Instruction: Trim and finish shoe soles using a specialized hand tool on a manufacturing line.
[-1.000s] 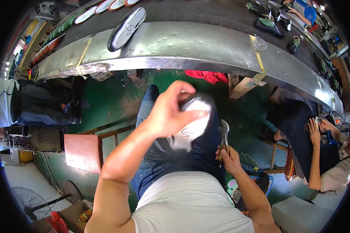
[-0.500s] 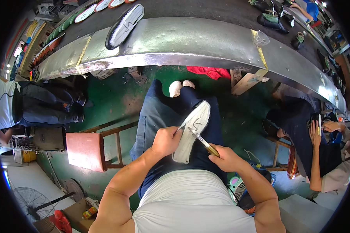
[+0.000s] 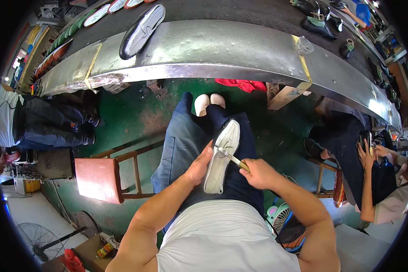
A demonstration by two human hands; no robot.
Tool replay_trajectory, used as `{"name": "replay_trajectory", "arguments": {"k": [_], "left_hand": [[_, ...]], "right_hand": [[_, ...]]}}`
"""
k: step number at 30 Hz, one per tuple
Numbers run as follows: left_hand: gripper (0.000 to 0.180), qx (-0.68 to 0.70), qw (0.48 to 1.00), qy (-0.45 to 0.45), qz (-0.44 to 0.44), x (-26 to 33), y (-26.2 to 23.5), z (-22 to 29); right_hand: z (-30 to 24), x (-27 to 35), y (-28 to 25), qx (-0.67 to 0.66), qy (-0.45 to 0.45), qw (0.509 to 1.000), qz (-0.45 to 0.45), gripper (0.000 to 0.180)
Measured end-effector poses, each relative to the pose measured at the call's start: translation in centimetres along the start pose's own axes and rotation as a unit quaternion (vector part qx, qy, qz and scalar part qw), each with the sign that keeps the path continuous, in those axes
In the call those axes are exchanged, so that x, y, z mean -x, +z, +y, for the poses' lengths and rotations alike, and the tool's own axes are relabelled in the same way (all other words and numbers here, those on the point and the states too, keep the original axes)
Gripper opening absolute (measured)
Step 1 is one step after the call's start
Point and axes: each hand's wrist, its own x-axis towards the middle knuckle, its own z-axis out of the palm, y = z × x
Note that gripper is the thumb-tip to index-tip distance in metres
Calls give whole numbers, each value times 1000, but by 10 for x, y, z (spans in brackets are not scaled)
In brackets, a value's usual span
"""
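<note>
"White on its upturned face, the shoe [image 3: 216, 171] lies over the wearer's lap [image 3: 238, 192], just off the middle of the head view toward five o'clock. Its far tip points roughly to one."

"And the hands?"

"The right hand [image 3: 260, 173] is clenched round the handle of a metal tool [image 3: 235, 160]. It comes in from about four o'clock, and its head lies over the shoe's pale face. The left hand [image 3: 197, 168] touches the shoe's edge on the nine o'clock side (its fingers are partly hidden, so I can't tell how firmly it grips)."

"What's beyond them?"

"A metal-edged bench [image 3: 190, 45] sweeps across the top, from ten o'clock to nearly three. A second shoe [image 3: 143, 32] lies on it at eleven, and a red cloth [image 3: 241, 85] shows below it at one."

"Anything nearer the sides?"

"A stool [image 3: 97, 177] with a brownish-pink seat at eight, a co-worker's hands [image 3: 367, 156] near three, and a small green fan [image 3: 281, 216] between four and five."
</note>
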Motion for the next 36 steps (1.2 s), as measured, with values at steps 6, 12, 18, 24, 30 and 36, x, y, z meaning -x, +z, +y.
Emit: {"name": "replay_trajectory", "arguments": {"k": [6, 12, 18, 24, 30, 36], "left_hand": [[71, -62, 998, -24, 22, -6, 12, 12], [66, -152, 986, 17, 72, -12, 13, 2], [63, -454, 874, 150, 81, -11, 10, 5], [48, -624, 774, 104, 38, -3, 30, 33], [55, -710, 704, 6, -9, -4, 59, 49], [81, -568, 816, -12, 108, -1, 47, 36]], "right_hand": [[20, 14, 29, -136, -8, 989, 59, 23], [-8, 4, -22, -296, 178, 931, -120, 25], [31, -9, 83, -484, 70, 871, 53, 19], [41, 19, 26, -628, 135, 755, -131, 28], [31, -9, 3, -342, 92, 933, 60, 41], [17, -18, -5, -195, 12, 978, 70, 45]]}}
